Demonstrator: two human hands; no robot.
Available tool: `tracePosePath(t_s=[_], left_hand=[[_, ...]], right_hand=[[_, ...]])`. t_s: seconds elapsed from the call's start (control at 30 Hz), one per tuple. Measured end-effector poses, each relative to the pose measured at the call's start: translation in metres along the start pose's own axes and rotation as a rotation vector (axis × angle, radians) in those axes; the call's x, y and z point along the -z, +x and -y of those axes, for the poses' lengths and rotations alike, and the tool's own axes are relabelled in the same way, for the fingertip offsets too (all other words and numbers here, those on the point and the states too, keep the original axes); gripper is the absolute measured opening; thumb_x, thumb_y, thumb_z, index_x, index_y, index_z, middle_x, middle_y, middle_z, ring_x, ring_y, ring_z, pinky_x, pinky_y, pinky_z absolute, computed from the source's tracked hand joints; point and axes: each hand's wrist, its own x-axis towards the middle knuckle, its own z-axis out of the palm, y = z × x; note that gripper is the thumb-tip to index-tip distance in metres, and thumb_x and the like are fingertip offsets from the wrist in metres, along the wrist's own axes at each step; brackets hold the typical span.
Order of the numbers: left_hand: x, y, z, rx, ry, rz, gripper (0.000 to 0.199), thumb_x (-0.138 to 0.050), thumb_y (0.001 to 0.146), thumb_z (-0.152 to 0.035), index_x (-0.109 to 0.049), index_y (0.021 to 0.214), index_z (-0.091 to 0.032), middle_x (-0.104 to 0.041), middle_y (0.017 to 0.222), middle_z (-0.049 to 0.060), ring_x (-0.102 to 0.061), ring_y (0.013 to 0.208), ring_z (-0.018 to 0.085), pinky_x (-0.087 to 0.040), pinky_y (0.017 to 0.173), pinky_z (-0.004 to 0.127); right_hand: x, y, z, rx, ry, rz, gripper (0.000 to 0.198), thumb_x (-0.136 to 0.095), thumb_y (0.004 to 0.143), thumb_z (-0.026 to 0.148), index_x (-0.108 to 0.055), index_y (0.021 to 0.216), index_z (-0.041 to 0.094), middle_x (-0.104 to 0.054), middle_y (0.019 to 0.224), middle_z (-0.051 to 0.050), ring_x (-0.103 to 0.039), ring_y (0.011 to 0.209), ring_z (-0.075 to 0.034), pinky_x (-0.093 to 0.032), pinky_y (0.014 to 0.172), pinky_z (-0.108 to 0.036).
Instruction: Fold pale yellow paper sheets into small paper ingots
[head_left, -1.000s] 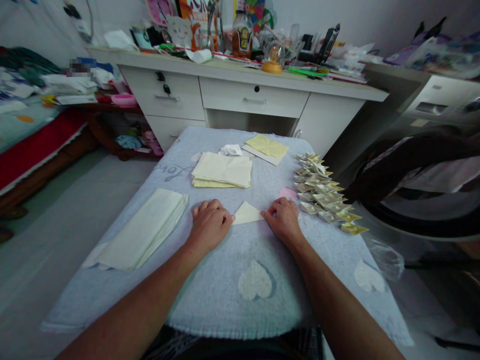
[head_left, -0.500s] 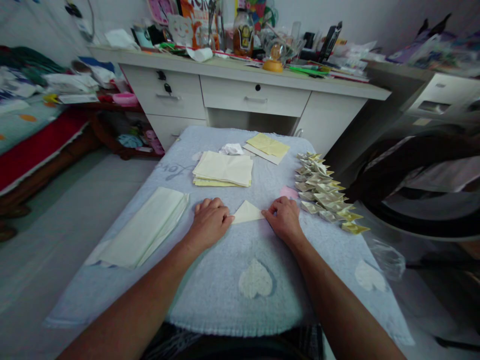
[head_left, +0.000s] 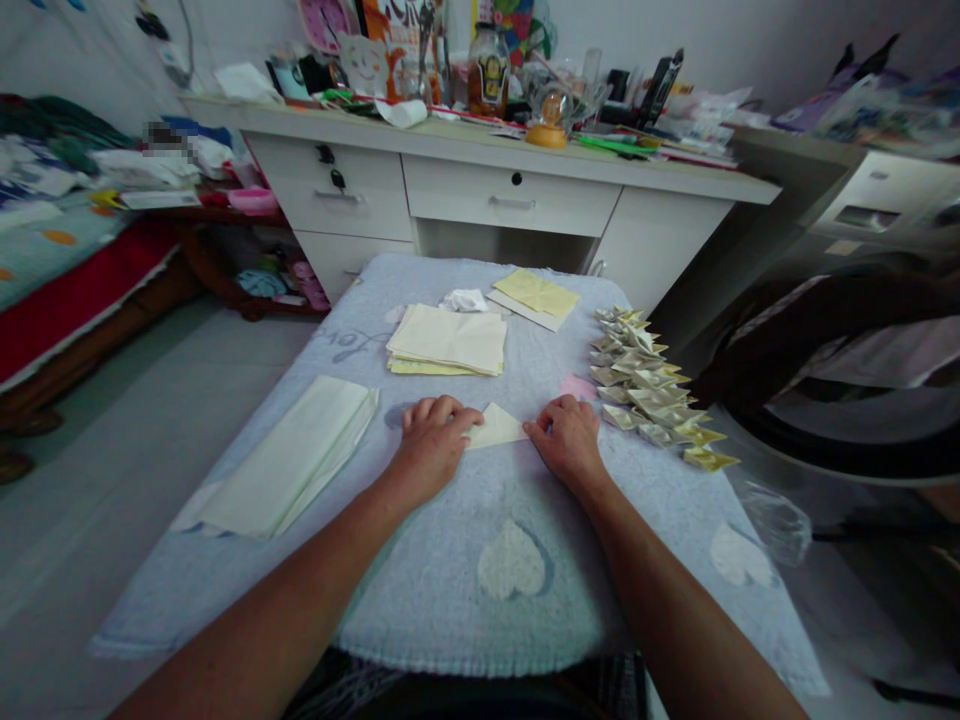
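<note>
A small cream sheet of folded paper, triangular in shape, lies on the cloth-covered table between my two hands. My left hand is at its left end, fingers curled and the index finger reaching over the paper; the thumb grips low at that edge. With thumb and fingertip my right hand pinches the right corner, its other fingers curled in. Beyond the hands sits a stack of cream and yellow paper sheets. Several folded paper boats stand in rows to the right of my right hand.
A long folded pale bundle lies at the table's left. Farther back are a crumpled white tissue and yellow sheets. A pink piece shows behind my right hand. A cluttered white desk stands beyond the table.
My left hand has slid a little to the right, and its index finger now covers more of the folded paper's left end. My right hand stays at the right corner.
</note>
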Motion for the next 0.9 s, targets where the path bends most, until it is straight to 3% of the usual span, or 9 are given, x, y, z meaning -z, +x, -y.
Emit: tracePosePath(t_s=[0.07, 0.2, 0.3, 0.43, 0.57, 0.9], left_hand=[[-0.004, 0.002, 0.004, -0.107, -0.038, 0.058, 0.037, -0.05, 0.085, -0.01, -0.066, 0.11, -0.034, -0.057, 0.107, 0.004, -0.043, 0.101, 0.022, -0.032, 0.085, 0.037], [-0.013, 0.005, 0.013, -0.24, -0.086, 0.149, 0.039, -0.05, 0.09, -0.016, -0.064, 0.114, -0.043, -0.055, 0.099, -0.001, -0.044, 0.095, 0.019, -0.033, 0.084, 0.032], [-0.013, 0.006, 0.015, -0.265, -0.071, 0.154, 0.039, -0.05, 0.091, -0.018, -0.063, 0.116, -0.045, -0.055, 0.099, -0.001, -0.044, 0.094, 0.018, -0.033, 0.083, 0.031], [-0.009, 0.006, 0.013, -0.264, -0.066, 0.151, 0.034, -0.052, 0.091, -0.021, -0.065, 0.115, -0.042, -0.056, 0.097, 0.0, -0.045, 0.093, 0.018, -0.033, 0.082, 0.032], [-0.006, 0.006, 0.011, -0.256, -0.083, 0.154, 0.037, -0.048, 0.091, -0.017, -0.066, 0.115, -0.039, -0.057, 0.098, 0.003, -0.045, 0.095, 0.019, -0.035, 0.084, 0.034], [0.001, 0.005, 0.006, -0.174, -0.136, 0.163, 0.044, -0.04, 0.085, -0.007, -0.059, 0.121, -0.023, -0.059, 0.113, 0.006, -0.047, 0.103, 0.022, -0.037, 0.091, 0.037]], right_hand=[[0.0, -0.001, 0.001, -0.01, -0.015, -0.002, 0.02, -0.063, 0.08, 0.038, -0.065, 0.074, 0.019, -0.059, 0.095, -0.007, -0.047, 0.094, -0.026, -0.029, 0.076, -0.034], [0.001, -0.004, 0.005, 0.013, -0.008, -0.051, 0.016, -0.062, 0.081, 0.033, -0.064, 0.091, 0.021, -0.057, 0.101, -0.008, -0.046, 0.097, -0.026, -0.03, 0.078, -0.035], [0.003, -0.009, 0.009, 0.159, -0.014, -0.088, 0.014, -0.057, 0.084, 0.023, -0.065, 0.095, 0.022, -0.057, 0.107, -0.007, -0.043, 0.101, -0.025, -0.028, 0.081, -0.036], [0.004, -0.017, 0.017, 0.373, 0.015, -0.008, 0.021, -0.05, 0.084, 0.012, -0.066, 0.092, 0.022, -0.06, 0.095, -0.004, -0.045, 0.095, -0.021, -0.028, 0.084, -0.035], [0.0, -0.02, 0.025, 0.369, 0.015, 0.048, 0.015, -0.051, 0.09, 0.028, -0.064, 0.095, 0.021, -0.059, 0.096, -0.005, -0.046, 0.095, -0.022, -0.03, 0.082, -0.034], [-0.002, -0.018, 0.038, 0.278, -0.135, 0.094, 0.033, -0.048, 0.091, 0.051, -0.059, 0.099, 0.02, -0.057, 0.104, -0.009, -0.046, 0.098, -0.026, -0.032, 0.084, -0.037]])
